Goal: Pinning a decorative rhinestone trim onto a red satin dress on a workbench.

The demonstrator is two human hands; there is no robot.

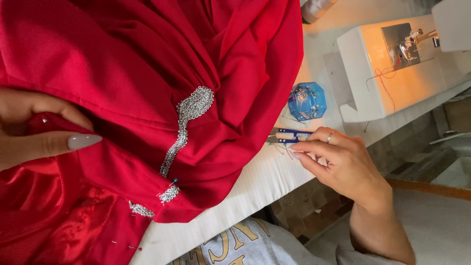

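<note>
White worktable carries a lit sewing machine and blue pin box, contents unclear to me. My left hand pinches red fabric; right hand grips thread snips.

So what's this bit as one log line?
left hand: grips red fabric | right hand: on blue thread snips | silver trim: pinned

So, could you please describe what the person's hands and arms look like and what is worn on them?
Both arms are bare, with no sleeves in view. The left hand has long, pointed nails in a pale grey polish. The right hand wears a thin silver ring on one finger.
</note>
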